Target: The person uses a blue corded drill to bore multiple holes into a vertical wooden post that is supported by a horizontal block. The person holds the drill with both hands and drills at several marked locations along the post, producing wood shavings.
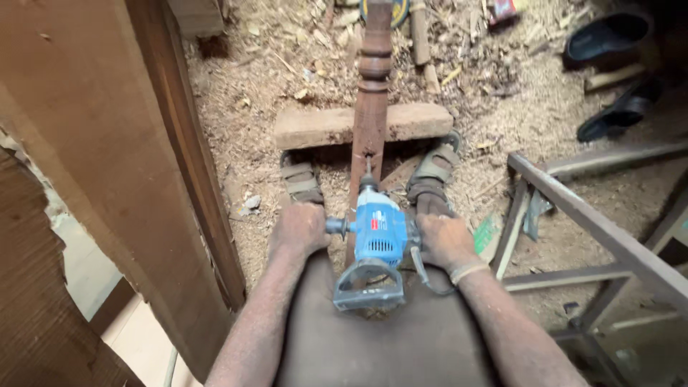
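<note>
Under you the floor is thick with sawdust and wood chips. A flat plank lies across it, bearing the turned wooden post, with dark sandals and offcuts scattered beyond.

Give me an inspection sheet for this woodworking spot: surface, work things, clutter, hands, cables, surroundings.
Surface: floor covered in sawdust and wood chips.
Job's things: blue power drill, its bit against a turned wooden leg lying across a wooden block.
Clutter: offcuts and black sandals at the top.
Hands: left hand on the side handle, right hand on the drill body.
Cables: grey cord at the drill's rear.
Surroundings: wooden boards left, wooden frame right.
</note>
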